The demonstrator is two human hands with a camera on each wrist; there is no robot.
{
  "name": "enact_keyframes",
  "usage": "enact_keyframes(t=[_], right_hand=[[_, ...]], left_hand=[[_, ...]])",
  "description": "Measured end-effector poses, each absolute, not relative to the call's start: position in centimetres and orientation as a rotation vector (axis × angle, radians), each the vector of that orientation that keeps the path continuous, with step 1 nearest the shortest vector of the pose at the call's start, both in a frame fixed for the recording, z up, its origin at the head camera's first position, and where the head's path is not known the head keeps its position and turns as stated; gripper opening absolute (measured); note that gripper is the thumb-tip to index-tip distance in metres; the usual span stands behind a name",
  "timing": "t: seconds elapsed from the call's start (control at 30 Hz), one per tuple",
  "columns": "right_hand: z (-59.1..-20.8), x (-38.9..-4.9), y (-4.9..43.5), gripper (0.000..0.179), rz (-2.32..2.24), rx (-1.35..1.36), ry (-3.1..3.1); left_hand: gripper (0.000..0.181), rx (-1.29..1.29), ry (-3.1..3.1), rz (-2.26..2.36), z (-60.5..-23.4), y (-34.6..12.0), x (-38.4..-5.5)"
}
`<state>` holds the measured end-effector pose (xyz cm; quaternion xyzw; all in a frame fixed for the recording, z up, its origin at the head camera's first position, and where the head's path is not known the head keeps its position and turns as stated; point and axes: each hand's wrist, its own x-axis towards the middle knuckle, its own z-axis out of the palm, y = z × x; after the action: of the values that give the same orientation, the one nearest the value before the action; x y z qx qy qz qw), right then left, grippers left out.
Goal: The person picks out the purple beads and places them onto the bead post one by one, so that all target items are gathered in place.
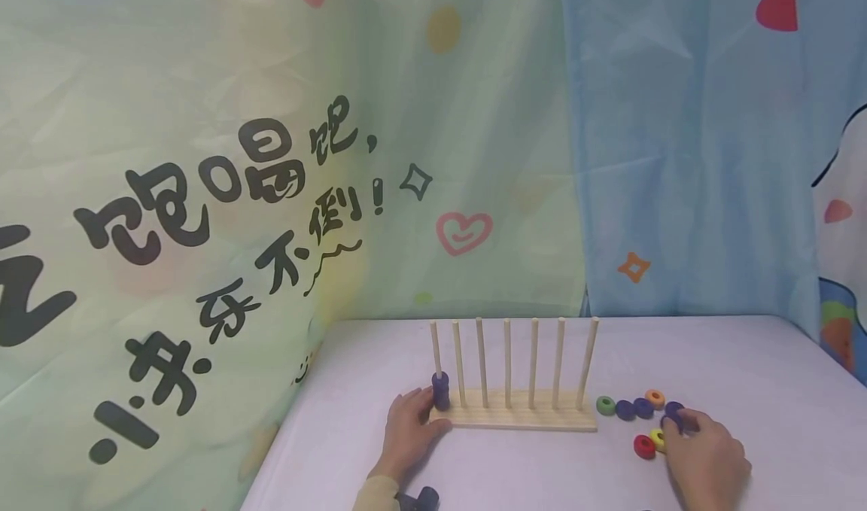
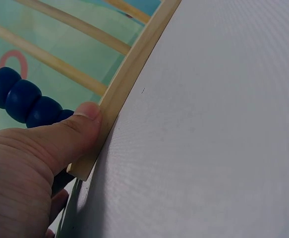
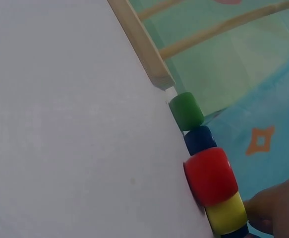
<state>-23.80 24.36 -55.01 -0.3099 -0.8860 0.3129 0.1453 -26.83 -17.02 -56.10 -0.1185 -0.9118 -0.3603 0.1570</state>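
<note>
A wooden peg stand [image 1: 521, 419] with several upright pegs stands on the table. Several dark blue beads [image 2: 24, 101] are stacked on its leftmost peg. My left hand [image 1: 409, 432] grips the stand's left end, its thumb against the front edge of the base; the other fingers are mostly hidden behind. To the right of the stand, my right hand [image 1: 707, 454] pinches a blue bead [image 1: 670, 419] among the loose beads, fingertips partly hidden. Near it lie a yellow bead [image 3: 227, 214] and a red bead [image 3: 211, 176].
Between the stand and the right hand lie a green bead [image 1: 606, 405], two blue beads [image 1: 643, 408] and an orange bead [image 1: 654, 399]. A white cloth covers the table [image 1: 528, 473]. Printed curtains [image 1: 467, 142] hang behind and at the left.
</note>
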Motion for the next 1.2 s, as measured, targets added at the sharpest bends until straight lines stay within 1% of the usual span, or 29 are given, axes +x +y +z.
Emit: enact_keyframes(t=[0.57, 0.97, 1.2], right_hand=[[-54.5, -23.6, 24.7, 0.043, 0.890, -0.916, -2.614], [-54.6, -23.7, 25.1, 0.046, 0.859, -0.962, -2.681], [-55.2, -23.7, 25.6, 0.049, 0.842, -0.935, -2.732]], left_hand=[[0.056, -0.321, -2.637, -1.021, -56.0, -16.9, -26.9], [0.058, -0.318, -2.648, -1.009, -56.0, -16.9, -26.9], [0.058, -0.311, -2.649, -1.014, -56.1, -16.9, -27.0]])
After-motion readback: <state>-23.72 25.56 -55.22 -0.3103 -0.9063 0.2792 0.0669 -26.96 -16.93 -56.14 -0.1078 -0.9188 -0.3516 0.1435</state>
